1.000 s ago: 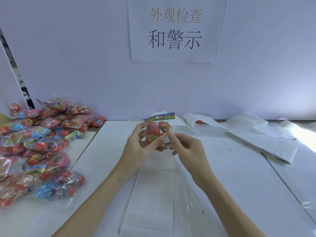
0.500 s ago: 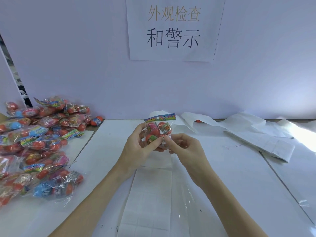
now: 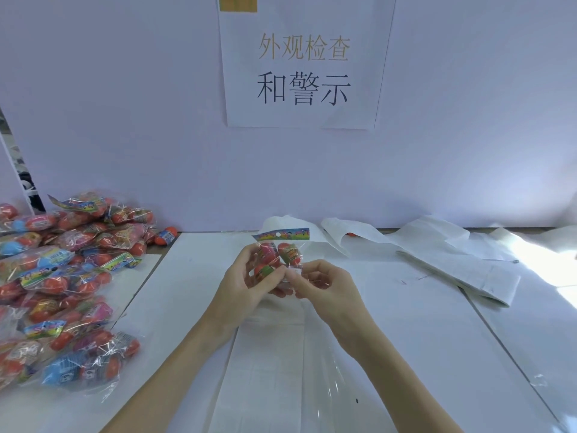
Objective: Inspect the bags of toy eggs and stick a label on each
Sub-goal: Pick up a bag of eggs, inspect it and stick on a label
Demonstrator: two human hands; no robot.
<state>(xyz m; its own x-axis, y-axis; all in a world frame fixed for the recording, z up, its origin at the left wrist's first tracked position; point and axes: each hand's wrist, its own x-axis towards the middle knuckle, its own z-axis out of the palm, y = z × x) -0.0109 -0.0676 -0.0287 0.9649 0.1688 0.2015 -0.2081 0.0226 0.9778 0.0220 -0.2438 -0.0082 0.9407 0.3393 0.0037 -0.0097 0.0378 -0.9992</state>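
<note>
Bag of toy eggs [image 3: 278,254], with a colourful header card, held upright above the counter [image 3: 193,276]; the left hand [image 3: 246,292] grips its side while the right hand [image 3: 324,289] pinches a small white label [image 3: 294,272] at its lower corner. Pile of bags [image 3: 62,276] at left; wall sign [image 3: 304,67] reads "外观检查 和警示".

A clear bag of toy eggs [image 3: 281,254] is held upright above the bench between both hands, its colourful card header on top and red eggs with printed bands inside. A small white label [image 3: 294,272] sits at its lower right edge. The pile of bags [image 3: 62,282], crinkled cellophane full of red, blue and pink eggs, lies heaped at the left. A white label sheet [image 3: 265,370], gridded into squares, lies flat below the held bag.
</note>
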